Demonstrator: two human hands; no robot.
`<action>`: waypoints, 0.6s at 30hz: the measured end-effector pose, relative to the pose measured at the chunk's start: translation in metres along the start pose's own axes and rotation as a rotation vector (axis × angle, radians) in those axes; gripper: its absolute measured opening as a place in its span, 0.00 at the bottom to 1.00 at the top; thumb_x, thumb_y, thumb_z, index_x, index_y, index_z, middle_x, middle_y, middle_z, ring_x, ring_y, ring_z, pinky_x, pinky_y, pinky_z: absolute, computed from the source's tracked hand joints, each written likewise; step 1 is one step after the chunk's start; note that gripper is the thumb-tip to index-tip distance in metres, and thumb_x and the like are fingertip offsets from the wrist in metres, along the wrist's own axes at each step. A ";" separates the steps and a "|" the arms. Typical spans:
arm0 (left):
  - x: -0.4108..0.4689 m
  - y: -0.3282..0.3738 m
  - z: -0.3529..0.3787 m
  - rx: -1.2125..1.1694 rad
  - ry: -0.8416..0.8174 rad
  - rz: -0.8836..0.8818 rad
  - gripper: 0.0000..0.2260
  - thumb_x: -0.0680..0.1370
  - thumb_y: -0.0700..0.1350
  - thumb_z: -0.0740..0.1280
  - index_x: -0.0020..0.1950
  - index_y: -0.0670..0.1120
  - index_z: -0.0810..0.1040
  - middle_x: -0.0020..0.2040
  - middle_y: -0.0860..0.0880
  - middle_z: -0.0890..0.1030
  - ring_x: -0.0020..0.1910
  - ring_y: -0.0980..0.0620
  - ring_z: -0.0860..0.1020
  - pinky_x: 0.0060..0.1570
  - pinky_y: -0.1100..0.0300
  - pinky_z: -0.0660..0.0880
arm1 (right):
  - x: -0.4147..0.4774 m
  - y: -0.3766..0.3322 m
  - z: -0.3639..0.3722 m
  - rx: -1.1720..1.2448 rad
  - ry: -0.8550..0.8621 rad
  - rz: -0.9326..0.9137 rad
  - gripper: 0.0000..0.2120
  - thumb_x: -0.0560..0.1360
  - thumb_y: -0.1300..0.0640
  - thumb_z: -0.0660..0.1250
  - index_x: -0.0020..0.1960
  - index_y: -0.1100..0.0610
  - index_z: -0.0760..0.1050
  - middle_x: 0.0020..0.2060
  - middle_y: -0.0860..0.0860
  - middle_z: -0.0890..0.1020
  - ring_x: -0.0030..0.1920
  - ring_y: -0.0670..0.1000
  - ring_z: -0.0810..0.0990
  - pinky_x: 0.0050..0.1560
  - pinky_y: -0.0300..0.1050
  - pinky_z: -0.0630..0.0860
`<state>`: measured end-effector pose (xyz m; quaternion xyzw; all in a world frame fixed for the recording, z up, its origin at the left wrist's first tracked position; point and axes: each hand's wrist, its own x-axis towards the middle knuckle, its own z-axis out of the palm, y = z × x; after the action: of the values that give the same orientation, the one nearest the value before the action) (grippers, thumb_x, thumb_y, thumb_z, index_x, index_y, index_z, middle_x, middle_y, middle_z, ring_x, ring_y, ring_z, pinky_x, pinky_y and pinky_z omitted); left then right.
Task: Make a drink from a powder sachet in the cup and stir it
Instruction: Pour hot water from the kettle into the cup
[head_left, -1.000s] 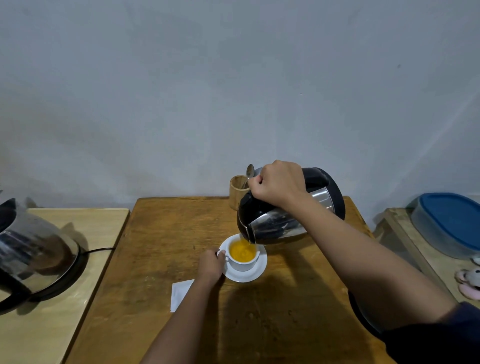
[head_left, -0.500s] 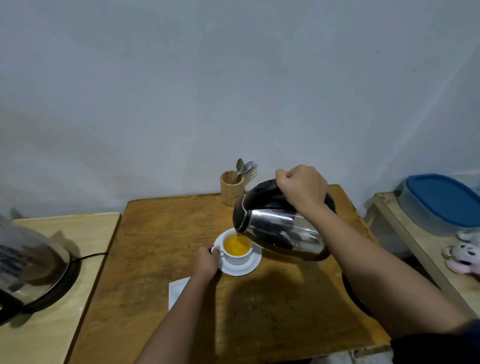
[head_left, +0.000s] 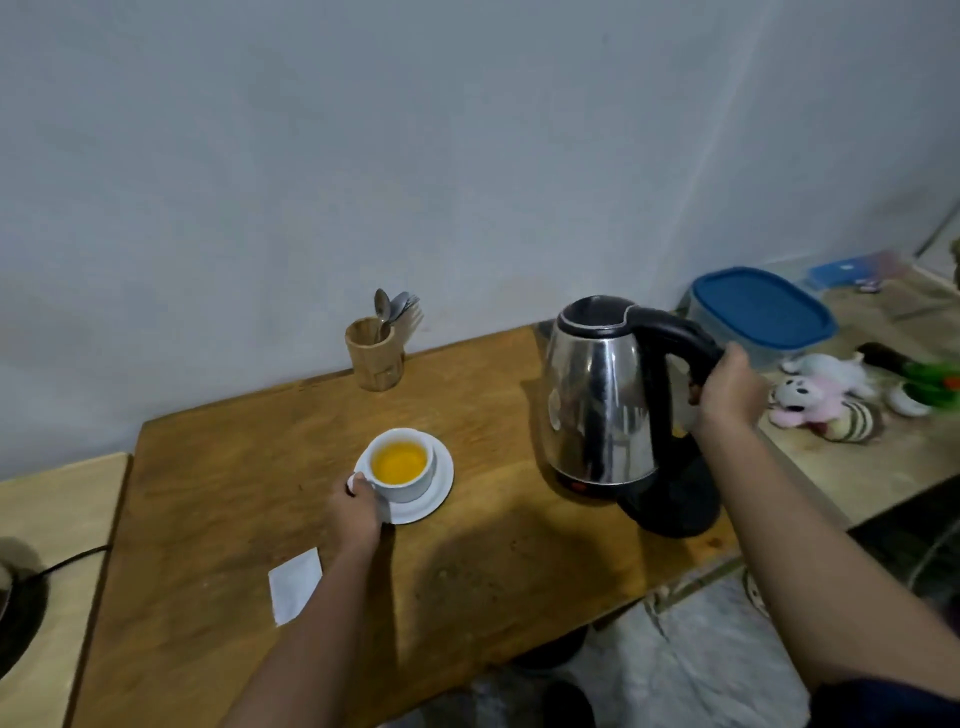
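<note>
Cup (head_left: 401, 464): white, full of orange drink — on a saucer (head_left: 439, 488), table (head_left: 249, 467).
Left hand (head_left: 357, 512): at the cup's handle.
Right hand (head_left: 730, 387): gripping the upright kettle (head_left: 602, 395) — on its black base (head_left: 675, 499).

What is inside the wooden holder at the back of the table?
The wooden holder has a spoon and a fork sticking up from it, heads crowded together. There may be more cutlery; the handles and the holder's bottom are hidden by its wall.
</note>
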<state>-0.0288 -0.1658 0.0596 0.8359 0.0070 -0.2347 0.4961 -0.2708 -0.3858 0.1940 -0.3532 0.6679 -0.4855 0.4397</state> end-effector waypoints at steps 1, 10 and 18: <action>-0.001 0.000 0.000 -0.015 0.003 0.005 0.16 0.81 0.46 0.55 0.64 0.40 0.72 0.64 0.39 0.76 0.62 0.40 0.73 0.62 0.48 0.69 | 0.005 0.003 -0.009 0.028 0.049 0.025 0.13 0.72 0.51 0.58 0.31 0.54 0.70 0.30 0.52 0.75 0.29 0.50 0.72 0.34 0.46 0.68; -0.005 -0.007 0.005 -0.033 0.035 0.041 0.16 0.81 0.47 0.54 0.64 0.43 0.73 0.62 0.40 0.77 0.61 0.40 0.74 0.60 0.48 0.70 | 0.033 0.036 -0.056 0.148 0.309 0.047 0.14 0.69 0.49 0.59 0.39 0.59 0.75 0.44 0.57 0.81 0.45 0.58 0.80 0.45 0.52 0.76; -0.011 -0.004 0.008 -0.045 0.061 0.053 0.16 0.81 0.46 0.54 0.64 0.42 0.73 0.63 0.39 0.76 0.62 0.40 0.73 0.60 0.47 0.70 | 0.036 0.056 -0.071 0.326 0.362 0.119 0.12 0.68 0.49 0.61 0.30 0.54 0.71 0.30 0.50 0.77 0.31 0.50 0.74 0.31 0.44 0.68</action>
<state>-0.0420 -0.1679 0.0578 0.8312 0.0052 -0.1956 0.5203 -0.3520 -0.3784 0.1418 -0.1451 0.6680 -0.6156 0.3921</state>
